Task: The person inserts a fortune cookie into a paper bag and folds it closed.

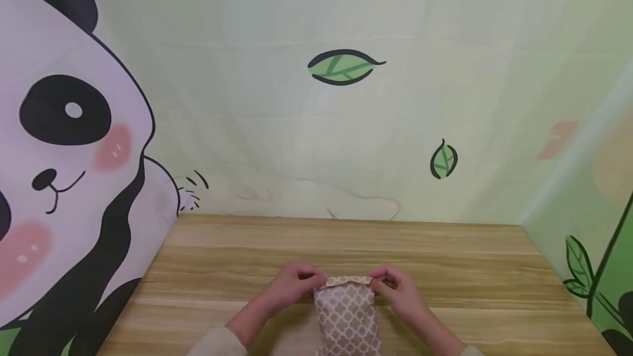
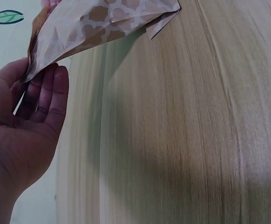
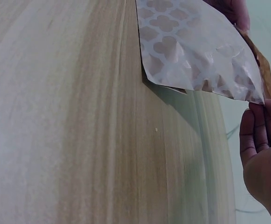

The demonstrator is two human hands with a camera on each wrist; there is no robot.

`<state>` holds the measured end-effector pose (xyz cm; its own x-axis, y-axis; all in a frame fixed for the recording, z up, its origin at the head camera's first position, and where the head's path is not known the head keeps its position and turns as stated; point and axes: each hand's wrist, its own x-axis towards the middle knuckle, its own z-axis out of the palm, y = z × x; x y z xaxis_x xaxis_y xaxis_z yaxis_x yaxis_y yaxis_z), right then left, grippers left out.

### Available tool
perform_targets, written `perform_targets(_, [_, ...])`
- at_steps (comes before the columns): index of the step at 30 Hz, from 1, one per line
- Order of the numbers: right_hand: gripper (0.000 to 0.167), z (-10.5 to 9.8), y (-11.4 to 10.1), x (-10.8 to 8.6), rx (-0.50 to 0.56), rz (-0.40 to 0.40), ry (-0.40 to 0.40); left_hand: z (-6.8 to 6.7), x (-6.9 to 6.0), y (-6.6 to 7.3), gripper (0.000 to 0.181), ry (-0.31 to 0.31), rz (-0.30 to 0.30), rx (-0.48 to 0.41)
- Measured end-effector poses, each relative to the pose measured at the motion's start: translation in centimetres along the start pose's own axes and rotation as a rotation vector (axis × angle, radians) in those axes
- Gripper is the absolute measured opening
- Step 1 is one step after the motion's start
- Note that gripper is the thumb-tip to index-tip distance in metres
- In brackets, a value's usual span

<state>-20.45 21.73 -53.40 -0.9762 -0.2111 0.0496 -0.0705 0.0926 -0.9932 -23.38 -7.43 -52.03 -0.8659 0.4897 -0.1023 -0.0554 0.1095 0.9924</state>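
Observation:
A brown paper bag (image 1: 348, 317) with a white lattice print is at the front of the table, its far end raised off the wood. In the head view a narrow flap shows along that raised end. My left hand (image 1: 295, 285) pinches the left corner there between thumb and fingers. At the opposite corner my right hand (image 1: 398, 293) pinches the paper the same way. The left wrist view shows the bag (image 2: 102, 21) slanting above the tabletop, its near end low. From the right wrist, the bag's (image 3: 196, 51) plain brown inner side shows at the pinched edge. What it contains is hidden.
The wooden table (image 1: 237, 246) reaches back to a pale green cloth backdrop (image 1: 247, 125). A large panda (image 1: 74, 142) is printed on its left side, with leaves (image 1: 343, 67) printed farther right. A thin dark line (image 1: 366, 196) runs low on the cloth.

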Motion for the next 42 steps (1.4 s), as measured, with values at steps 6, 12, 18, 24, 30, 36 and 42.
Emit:
perform_targets(6, [0.024,0.1,-0.1,0.0,0.003,-0.006,-0.003,-0.1,-0.2,0.1,0.019,-0.003,0.049,0.084])
perform_targets(12, [0.027,-0.3,0.0,0.1,0.005,0.04,-0.016,0.0,-0.1,0.2,0.015,0.003,0.088,0.175])
perform_targets(18, [0.039,-1.9,-0.5,0.2,-0.004,0.073,-0.075,0.4,0.0,0.6,0.014,0.028,0.099,0.235])
perform_targets(24, [0.04,-2.3,-2.7,2.1,-0.307,-0.02,-0.167,0.6,-0.2,1.1,0.014,0.059,0.115,0.281])
perform_targets(30, [0.024,-0.6,-4.1,4.2,-0.545,-0.152,-0.36,0.8,0.1,1.0,0.014,0.082,0.151,0.357])
perform_targets(36, [0.017,0.9,-4.2,4.7,-0.535,-0.157,-0.386,0.8,0.2,1.0,0.013,0.088,0.177,0.372])
perform_targets(42, [0.015,1.7,-4.1,4.8,-0.512,-0.16,-0.39,0.6,0.0,0.9,0.014,0.101,0.164,0.386])
